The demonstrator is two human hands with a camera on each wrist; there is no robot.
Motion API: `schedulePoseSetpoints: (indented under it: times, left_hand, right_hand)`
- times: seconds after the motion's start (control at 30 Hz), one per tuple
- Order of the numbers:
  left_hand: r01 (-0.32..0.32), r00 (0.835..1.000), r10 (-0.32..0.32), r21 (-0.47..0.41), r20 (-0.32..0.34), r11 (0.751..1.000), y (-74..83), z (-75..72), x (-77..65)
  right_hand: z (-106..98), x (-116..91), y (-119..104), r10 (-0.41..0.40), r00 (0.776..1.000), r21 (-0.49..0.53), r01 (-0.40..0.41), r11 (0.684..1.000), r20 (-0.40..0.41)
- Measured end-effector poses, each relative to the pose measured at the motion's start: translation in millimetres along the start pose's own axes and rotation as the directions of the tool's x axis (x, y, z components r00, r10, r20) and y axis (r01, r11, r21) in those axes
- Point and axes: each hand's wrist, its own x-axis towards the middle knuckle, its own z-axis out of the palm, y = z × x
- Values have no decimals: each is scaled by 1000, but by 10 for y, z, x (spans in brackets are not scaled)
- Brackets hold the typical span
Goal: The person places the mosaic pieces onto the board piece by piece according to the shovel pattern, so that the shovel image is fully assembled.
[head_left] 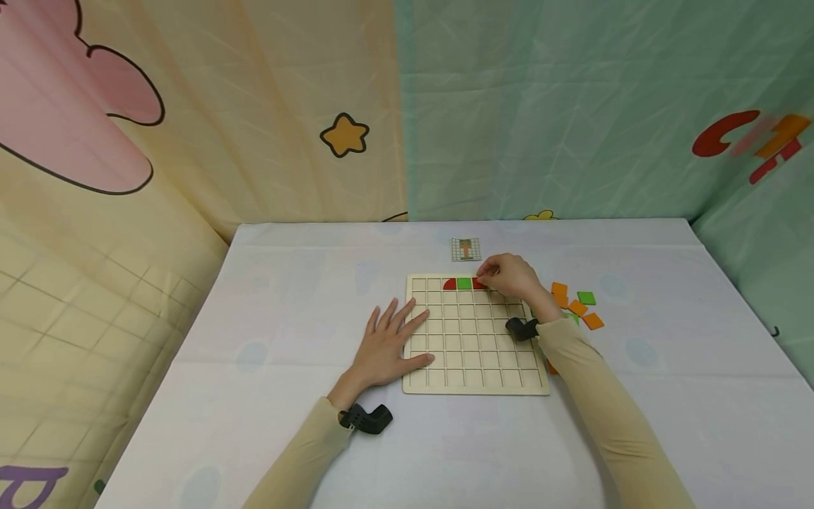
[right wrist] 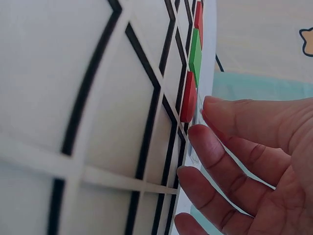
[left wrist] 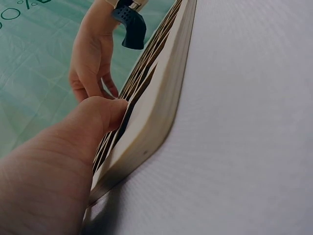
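A pale wooden grid board (head_left: 470, 339) lies on the table. In its far row sit a rounded red tile (head_left: 450, 284), a square green tile (head_left: 464, 283) and a second red tile (right wrist: 189, 98), side by side. My left hand (head_left: 384, 346) rests with spread fingers across the board's left edge, the thumb on the near-left squares. Over the far row, my right hand (head_left: 509, 274) has its fingertips right at the second red tile, partly covering it in the head view. From the right wrist, its thumb (right wrist: 244, 115) and bent fingers show nothing between them.
Loose orange tiles (head_left: 593, 322) and green tiles (head_left: 586, 297) lie right of the board, some hidden under the right forearm. A small pattern card (head_left: 466, 249) lies beyond the far edge. Printed curtains (head_left: 572, 106) hang behind the white-covered table (head_left: 286, 318).
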Motion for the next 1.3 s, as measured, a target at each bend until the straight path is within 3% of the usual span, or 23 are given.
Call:
schedulePoseSetpoints:
  times: [0.43,0.7,0.93,1.3]
  left_hand:
    - [19,1000,-19,6,25,1000,-12,19,3]
    - [13,1000,-13,11,15,1000,-10,13,3]
    - [20,999,-21,18,25,1000,-9,13,10]
    - [19,999,-20,17,28,1000,-2,4,11]
  right_hand:
    - [10,-13,-25,22,999,3,-22,1000,33]
    - [-16,-48,8,-40,999,11,40,999,9]
    - [-154,-163,109,-52,998,24,53,998,-38]
    - [-371,-438,297,-8,998,13,9,1000,-58]
